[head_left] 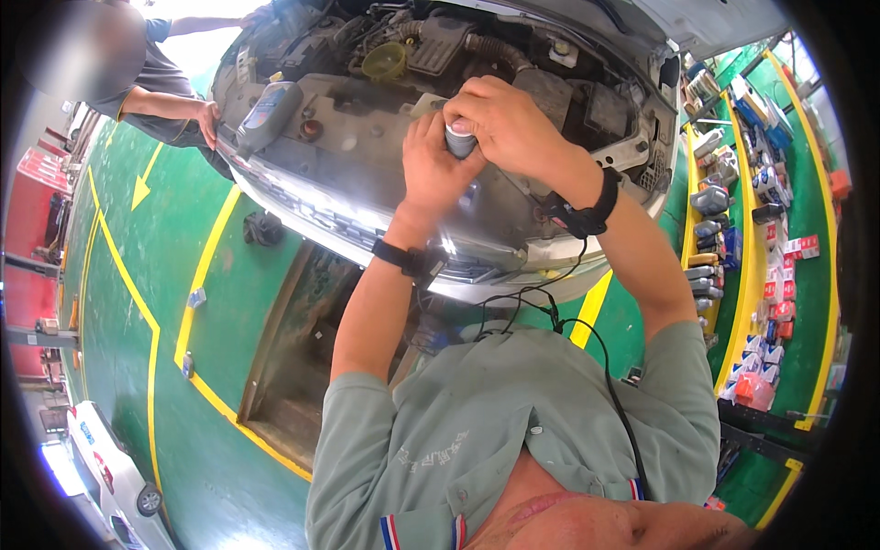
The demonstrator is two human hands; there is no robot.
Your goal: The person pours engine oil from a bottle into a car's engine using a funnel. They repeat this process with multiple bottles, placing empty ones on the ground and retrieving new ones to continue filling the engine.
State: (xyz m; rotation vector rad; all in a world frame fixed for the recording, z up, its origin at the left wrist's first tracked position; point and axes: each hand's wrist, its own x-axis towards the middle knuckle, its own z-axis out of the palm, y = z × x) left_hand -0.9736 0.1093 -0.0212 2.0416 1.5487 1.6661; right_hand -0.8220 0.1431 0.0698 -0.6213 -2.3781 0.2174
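Note:
Both my hands meet over the open engine bay (367, 119) of a silver car. My left hand (435, 165) wraps the body of a small grey bottle (460, 142) from below. My right hand (504, 119) is closed over the bottle's top. The bottle is held upright above the car's front panel, mostly hidden by my fingers. A black band sits on each of my wrists, and a black cable runs from the right one down to my chest.
A grey oil jug (266, 115) stands on the engine bay's left edge, and a yellow-green funnel (383, 61) sits in the engine. Another person (160, 92) leans on the car's left side. A service pit (293, 357) opens below the bumper. Shelves of bottles and boxes (733, 238) line the right.

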